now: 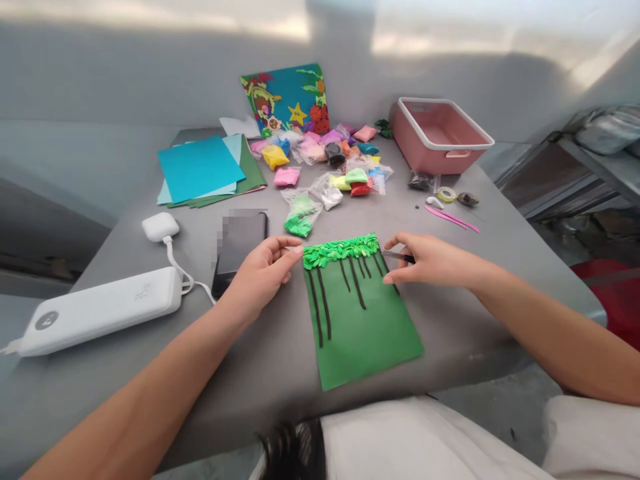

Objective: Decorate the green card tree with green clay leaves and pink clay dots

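A green sheet of paper [367,340] lies on the table in front of me. Bright green clay pieces [343,249] cover its top edge like leaves, and several thin black clay strips [324,303] run down from them. At the sheet's upper left corner, my left hand [267,270] is closed, thumb and index finger pinching the corner. My right hand [423,260] is closed by the upper right edge, holding a small thin tool [406,257] with a black end and a greyish tip between thumb and fingers.
Behind the sheet lie several clay packets [335,153] and a clay picture [295,100]. A pink basket [445,157] stands back right, near pink clay tools [453,219]. Coloured papers [200,170], a phone [243,243] and a white power bank [105,310] are left.
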A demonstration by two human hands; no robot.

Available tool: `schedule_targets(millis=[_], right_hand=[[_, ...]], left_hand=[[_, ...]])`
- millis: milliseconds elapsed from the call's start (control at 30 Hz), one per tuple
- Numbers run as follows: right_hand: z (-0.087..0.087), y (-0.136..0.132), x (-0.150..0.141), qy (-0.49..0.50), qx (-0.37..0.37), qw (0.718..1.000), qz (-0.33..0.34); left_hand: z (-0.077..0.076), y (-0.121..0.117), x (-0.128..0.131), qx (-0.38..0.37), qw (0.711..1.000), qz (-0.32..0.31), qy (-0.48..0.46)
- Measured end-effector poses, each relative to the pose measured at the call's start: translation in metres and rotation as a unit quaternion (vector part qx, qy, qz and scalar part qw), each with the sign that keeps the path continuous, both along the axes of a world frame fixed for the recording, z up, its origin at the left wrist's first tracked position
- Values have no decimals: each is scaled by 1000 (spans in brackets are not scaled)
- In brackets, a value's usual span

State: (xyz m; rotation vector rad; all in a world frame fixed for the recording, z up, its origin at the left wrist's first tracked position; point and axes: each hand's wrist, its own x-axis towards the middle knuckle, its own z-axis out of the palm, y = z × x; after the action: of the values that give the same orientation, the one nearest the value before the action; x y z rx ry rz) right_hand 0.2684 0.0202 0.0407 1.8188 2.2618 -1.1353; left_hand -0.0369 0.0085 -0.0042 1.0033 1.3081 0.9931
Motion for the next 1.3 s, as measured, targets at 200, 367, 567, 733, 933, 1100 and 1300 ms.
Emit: schedule_targets(millis=[200,367,567,733,933,1100,1300], right_hand=[[-21,11,11,-151,185,971,3],[-39,18,16,-212,269,939,-5],[-20,21,-2,-128,365,921,53],[8,14,-47,265,450,833,184],[15,15,-83,350,464,794,177],[8,16,-85,365,473,775,205],[11,17,-76,344,436,825,104]], left_hand=[[11,-3,1,3,999,24,-32],[24,-7,3,-15,999,-4,-49],[41,-6,7,-44,996,-11,-73],[58,-3,19,-7,996,-35,-79],[61,-3,27,56,992,-31,-111],[55,-2,25,13,990,-42,-137],[41,-13,15,59,989,-136,-5]])
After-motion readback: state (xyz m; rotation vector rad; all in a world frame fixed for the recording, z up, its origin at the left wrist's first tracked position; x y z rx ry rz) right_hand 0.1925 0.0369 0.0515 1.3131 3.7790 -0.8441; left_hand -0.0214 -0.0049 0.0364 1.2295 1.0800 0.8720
